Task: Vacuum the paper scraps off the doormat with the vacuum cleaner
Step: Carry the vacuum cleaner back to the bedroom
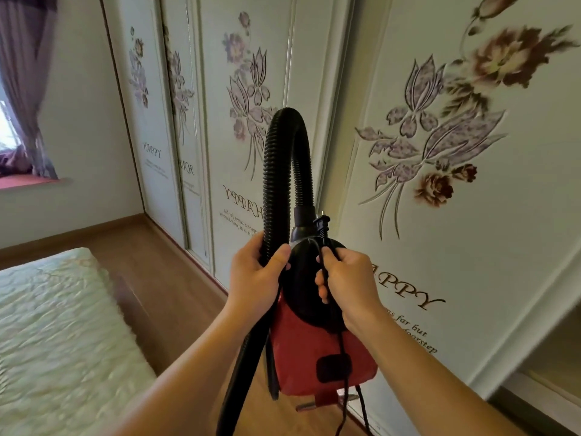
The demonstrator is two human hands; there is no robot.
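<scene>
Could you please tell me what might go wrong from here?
1. The left hand grips the hose beside the raised vacuum cleaner, which might swing or slip.
2. The cord hangs loose below the right hand, which holds it near the plug; it could snag or trip.

Person, working bare-handed.

Left hand [254, 273]: uncovered, smooth back, broad thumb.

Left forearm [188, 372]: bare along all of its visible length, slender at the wrist and widening toward the lower frame edge.

Right hand [349, 278]: uncovered, knuckles and fingers [321, 282] plain.

Right forearm [440, 388]: likewise bare up to the frame edge.

Upper arms and clothing are out of view, so what is worn cannot be told.
</scene>
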